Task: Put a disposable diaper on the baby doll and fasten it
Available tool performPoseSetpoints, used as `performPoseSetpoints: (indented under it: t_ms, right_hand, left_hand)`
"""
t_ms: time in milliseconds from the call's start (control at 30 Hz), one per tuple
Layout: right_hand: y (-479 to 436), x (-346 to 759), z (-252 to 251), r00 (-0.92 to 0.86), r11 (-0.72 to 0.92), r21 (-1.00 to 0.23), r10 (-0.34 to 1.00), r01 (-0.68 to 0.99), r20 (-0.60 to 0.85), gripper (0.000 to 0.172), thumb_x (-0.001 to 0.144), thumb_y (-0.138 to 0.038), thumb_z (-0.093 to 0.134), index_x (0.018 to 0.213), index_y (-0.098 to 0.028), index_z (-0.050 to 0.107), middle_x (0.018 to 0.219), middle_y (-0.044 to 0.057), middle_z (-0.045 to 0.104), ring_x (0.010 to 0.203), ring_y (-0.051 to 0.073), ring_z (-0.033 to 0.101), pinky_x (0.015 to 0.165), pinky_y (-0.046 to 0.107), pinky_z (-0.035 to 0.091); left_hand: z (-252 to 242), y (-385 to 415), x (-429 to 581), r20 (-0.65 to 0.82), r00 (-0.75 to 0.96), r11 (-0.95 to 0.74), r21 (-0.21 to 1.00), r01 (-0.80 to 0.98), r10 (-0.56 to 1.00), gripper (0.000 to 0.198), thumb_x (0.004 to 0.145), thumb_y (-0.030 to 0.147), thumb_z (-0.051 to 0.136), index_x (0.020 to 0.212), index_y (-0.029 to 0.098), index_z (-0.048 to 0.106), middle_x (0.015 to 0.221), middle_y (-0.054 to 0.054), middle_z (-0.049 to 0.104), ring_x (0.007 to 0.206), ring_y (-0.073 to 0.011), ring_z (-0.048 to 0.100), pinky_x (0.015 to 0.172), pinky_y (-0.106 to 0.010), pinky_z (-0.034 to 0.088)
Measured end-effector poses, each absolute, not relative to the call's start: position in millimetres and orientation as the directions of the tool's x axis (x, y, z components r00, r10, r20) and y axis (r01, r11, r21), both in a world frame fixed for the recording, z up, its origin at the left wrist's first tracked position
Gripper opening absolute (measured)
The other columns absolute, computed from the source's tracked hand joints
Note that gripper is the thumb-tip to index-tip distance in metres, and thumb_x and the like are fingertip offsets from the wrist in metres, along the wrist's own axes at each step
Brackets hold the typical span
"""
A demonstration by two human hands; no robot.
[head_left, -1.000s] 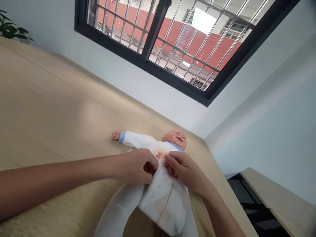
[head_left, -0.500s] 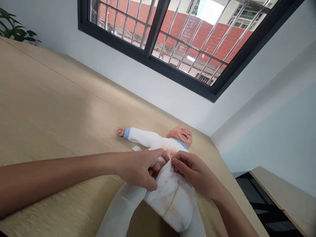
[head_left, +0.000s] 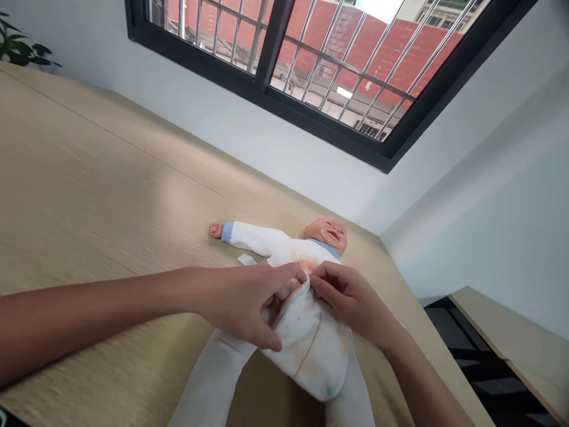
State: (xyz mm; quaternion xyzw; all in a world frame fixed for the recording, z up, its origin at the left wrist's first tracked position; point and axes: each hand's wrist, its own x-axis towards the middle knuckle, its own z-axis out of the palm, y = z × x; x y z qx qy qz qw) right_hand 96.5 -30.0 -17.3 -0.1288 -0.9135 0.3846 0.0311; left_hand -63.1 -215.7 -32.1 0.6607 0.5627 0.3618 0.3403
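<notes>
Right hand pinches the top edge of the diaper; left hand lies against it, grip unclear. Baby doll lies face-up on the worktop. Risk: a weak pinch could let the edge slip, leaving the diaper crooked.

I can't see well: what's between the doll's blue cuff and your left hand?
A small white scrap on the table lies between the cuff and left hand, in the head view.
</notes>
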Motion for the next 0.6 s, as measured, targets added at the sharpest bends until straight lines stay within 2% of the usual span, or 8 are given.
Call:
performPoseSetpoints:
  t_ms: [100, 233, 367, 500, 600]
  right_hand:
    - [-29.6, 96.3, -16.8, -0.967, 0.670, -0.716, 0.254, 0.198, -0.029, 0.031, 0.099, -0.040, 0.050, 0.080, -0.017, 0.053, 0.068, -0.004, 0.039, 0.062, 0.009, 0.030, 0.053, 0.026, 0.024]
    - [-30.0, 96.2, -16.6, -0.970, 0.707, -0.686, 0.245, 0.173, 0.008, 0.030, 0.099, -0.037, 0.051, 0.077, -0.017, 0.052, 0.067, -0.005, 0.039, 0.062, 0.009, 0.030, 0.053, 0.026, 0.024]
    - [-31.0, 95.9, -17.9, -0.968, 0.733, -0.662, 0.246, 0.159, 0.039, 0.029, 0.098, -0.036, 0.051, 0.076, -0.017, 0.051, 0.068, -0.004, 0.043, 0.063, 0.010, 0.033, 0.055, 0.026, 0.027]
    - [-31.5, 95.2, -18.0, -0.970, 0.740, -0.654, 0.242, 0.158, 0.040, 0.029, 0.098, -0.036, 0.051, 0.075, -0.017, 0.052, 0.068, -0.003, 0.043, 0.063, 0.011, 0.033, 0.055, 0.026, 0.027]
    - [-31.1, 94.9, -18.1, -0.970, 0.742, -0.652, 0.240, 0.157, 0.039, 0.031, 0.098, -0.038, 0.051, 0.074, -0.017, 0.052, 0.066, -0.003, 0.041, 0.062, 0.011, 0.031, 0.053, 0.027, 0.025]
  left_hand:
    - [-39.0, -211.7, -57.5, 0.137, -0.011, -0.114, 0.866, 0.487, 0.991, 0.044, 0.079, 0.026, 0.069, 0.118, 0.021, 0.048, 0.074, 0.005, 0.057, 0.066, -0.0133, 0.052, 0.056, -0.022, 0.039]
    - [-46.3, -207.5, -50.0, 0.205, -0.229, -0.072, 0.873, 0.482, 0.952, 0.022, 0.085, 0.025, 0.060, 0.105, 0.020, 0.052, 0.078, 0.003, 0.059, 0.065, -0.0123, 0.051, 0.058, -0.023, 0.040]
    - [-52.4, -204.3, -46.8, 0.269, -0.284, -0.080, 0.839, 0.538, 0.920, 0.008, 0.090, 0.025, 0.054, 0.095, 0.020, 0.056, 0.071, 0.004, 0.061, 0.064, -0.0119, 0.049, 0.059, -0.025, 0.037]
    - [-52.8, -200.3, -48.9, 0.172, -0.294, -0.022, 0.892, 0.451, 0.940, 0.012, 0.091, 0.027, 0.055, 0.100, 0.020, 0.054, 0.062, 0.006, 0.054, 0.061, -0.0114, 0.044, 0.056, -0.024, 0.032]
    - [-51.0, -199.0, -50.6, 0.097, -0.274, 0.019, 0.919, 0.394, 0.957, 0.011, 0.091, 0.031, 0.054, 0.092, 0.020, 0.056, 0.065, 0.005, 0.052, 0.064, -0.0112, 0.044, 0.056, -0.023, 0.032]
